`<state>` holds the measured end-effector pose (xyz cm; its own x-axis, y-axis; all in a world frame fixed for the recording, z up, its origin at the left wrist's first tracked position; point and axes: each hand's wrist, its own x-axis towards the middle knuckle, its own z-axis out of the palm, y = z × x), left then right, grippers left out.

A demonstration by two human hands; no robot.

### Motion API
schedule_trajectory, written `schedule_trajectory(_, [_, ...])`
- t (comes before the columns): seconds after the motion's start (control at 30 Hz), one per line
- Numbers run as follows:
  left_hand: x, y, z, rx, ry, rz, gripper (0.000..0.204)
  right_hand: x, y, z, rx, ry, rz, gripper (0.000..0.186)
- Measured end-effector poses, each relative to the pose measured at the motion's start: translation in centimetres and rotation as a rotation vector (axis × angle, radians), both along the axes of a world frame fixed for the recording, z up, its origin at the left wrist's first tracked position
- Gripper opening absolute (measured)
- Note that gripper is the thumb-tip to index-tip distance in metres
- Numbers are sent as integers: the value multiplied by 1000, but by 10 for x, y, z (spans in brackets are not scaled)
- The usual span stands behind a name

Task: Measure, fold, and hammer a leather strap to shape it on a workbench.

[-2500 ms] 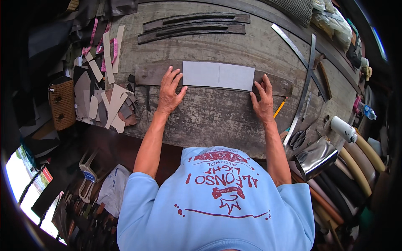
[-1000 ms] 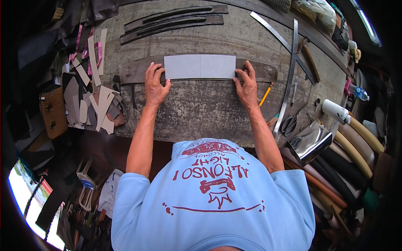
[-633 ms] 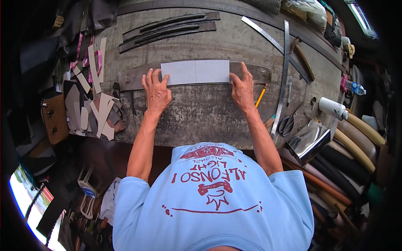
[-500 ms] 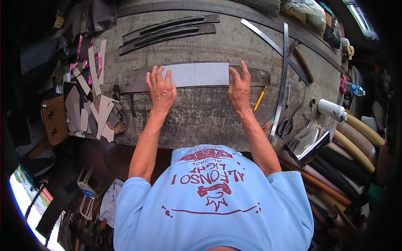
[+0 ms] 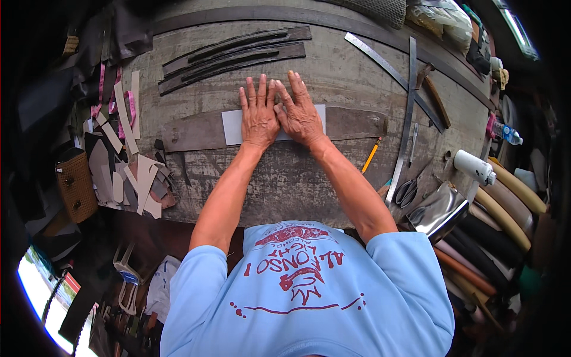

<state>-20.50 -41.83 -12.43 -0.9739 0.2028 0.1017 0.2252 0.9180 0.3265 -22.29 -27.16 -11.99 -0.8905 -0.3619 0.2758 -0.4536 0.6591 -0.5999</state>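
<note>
Card (image 5: 232, 128): we're judging it light, flexible, best held at left end; left hand (image 5: 259, 124), right hand (image 5: 300, 121) lying together atop.

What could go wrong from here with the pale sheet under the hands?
The pale sheet might skew on the brown strip if the left hand and right hand press unevenly. Both hands cover much of its middle, so a wrinkle there could go unseen. The yellow pencil, lying near the strip's right end, might roll if bumped.
</note>
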Motion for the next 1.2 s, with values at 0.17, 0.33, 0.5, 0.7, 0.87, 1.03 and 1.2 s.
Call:
schedule_trajectory(0.17, [0, -8, 0, 15, -20, -60, 63, 7, 25, -7, 100, 26, -23, 65])
schedule_trajectory(0.33, [5, -55, 2, -48, -76, -109, 77, 12, 31, -3, 281, -39, -10, 68])
schedule_trajectory(0.5, [4, -66, 4, 2, -81, -65, 81, 11, 44, 2, 341, -86, 44, 68])
schedule_trajectory(0.7, [2, -64, 0, -37, -41, -107, 84, 11, 42, 6, 436, -92, 55, 68])
schedule_trajectory(0.87, [2, -72, -2, -8, -64, -102, 79, 8, 53, 4, 146, -83, 35, 67])
schedule_trajectory(1.03, [11, -64, 17, -49, 77, -104, 70, 51, 135, 36, -52, 22, -418, 65])
schedule_trajectory(1.2, [33, 51, 36, 122, 129, -167, 35, 135, 164, 50, 49, -36, -491, 64])
